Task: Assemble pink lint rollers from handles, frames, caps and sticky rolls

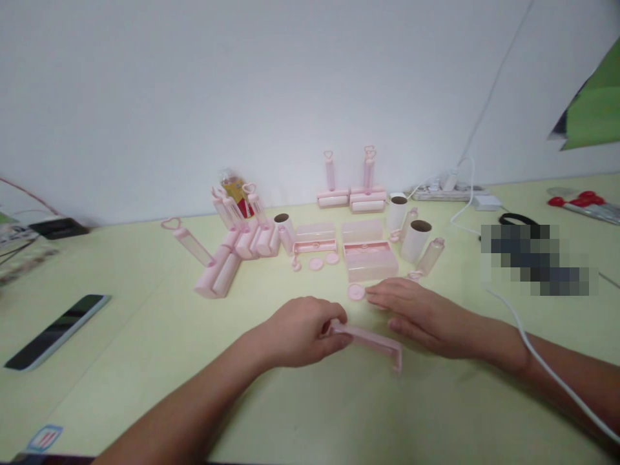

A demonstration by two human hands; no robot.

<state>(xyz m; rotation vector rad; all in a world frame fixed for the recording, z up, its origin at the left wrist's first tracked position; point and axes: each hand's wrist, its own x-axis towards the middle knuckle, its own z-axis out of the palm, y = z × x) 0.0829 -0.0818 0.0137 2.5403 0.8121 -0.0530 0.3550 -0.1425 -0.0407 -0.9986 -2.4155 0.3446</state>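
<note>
My left hand (310, 331) grips one end of a long pink plastic piece (372, 340), whose far end bends down at a corner. My right hand (421, 316) lies with its fingers stretched out, holding nothing, its fingertips beside a round pink disc (356, 292) on the table. Behind it sits an open pink box (371, 259) with a clear cover. Another open box (314, 246) stands to its left, with two pink discs (316, 264) in front. White rolls (414, 243) and a clear pink tube (431, 257) stand at the right.
Assembled pink rollers (220, 271) with heart-topped handles stand at the left and against the wall. A phone (58, 331) lies far left. A white cable (533, 355) crosses my right forearm; a power strip (448, 194) and red-handled scissors (578, 200) lie behind.
</note>
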